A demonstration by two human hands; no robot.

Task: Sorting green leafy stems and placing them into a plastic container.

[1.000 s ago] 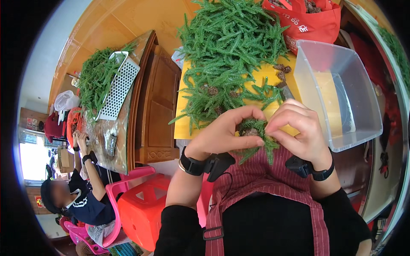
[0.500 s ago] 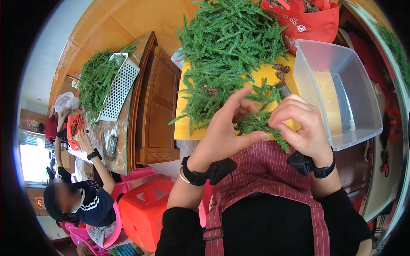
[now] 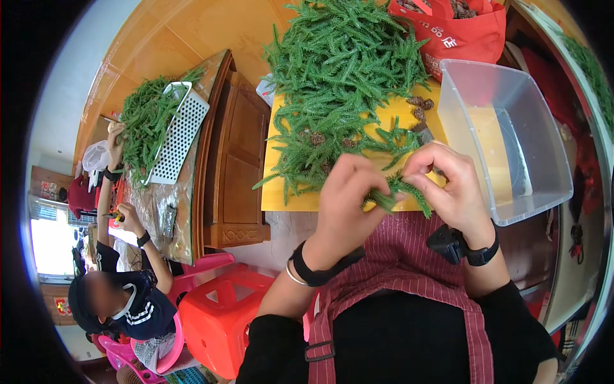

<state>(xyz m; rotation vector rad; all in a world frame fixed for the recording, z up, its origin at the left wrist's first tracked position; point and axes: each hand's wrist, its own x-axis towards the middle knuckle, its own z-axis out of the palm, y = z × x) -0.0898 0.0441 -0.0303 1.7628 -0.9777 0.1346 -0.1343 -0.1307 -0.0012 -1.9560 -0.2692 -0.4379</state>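
Green sprig (image 3: 419, 200) pinched in both hands (image 3: 455, 189) at near edge of yellow tabletop (image 3: 291, 203); clear bin (image 3: 462, 75) just right.

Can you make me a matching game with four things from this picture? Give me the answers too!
Things:
1. Green sprig
2. Plastic bin
3. Basket
4. Stool

Clues:
A. White and full of holes, on the table with its pile of greenery at the left
B. Pinched by the person's right hand
C. Red, low down at the person's left
D. See-through, at the person's right

Right pairs: 1-B, 2-D, 3-A, 4-C
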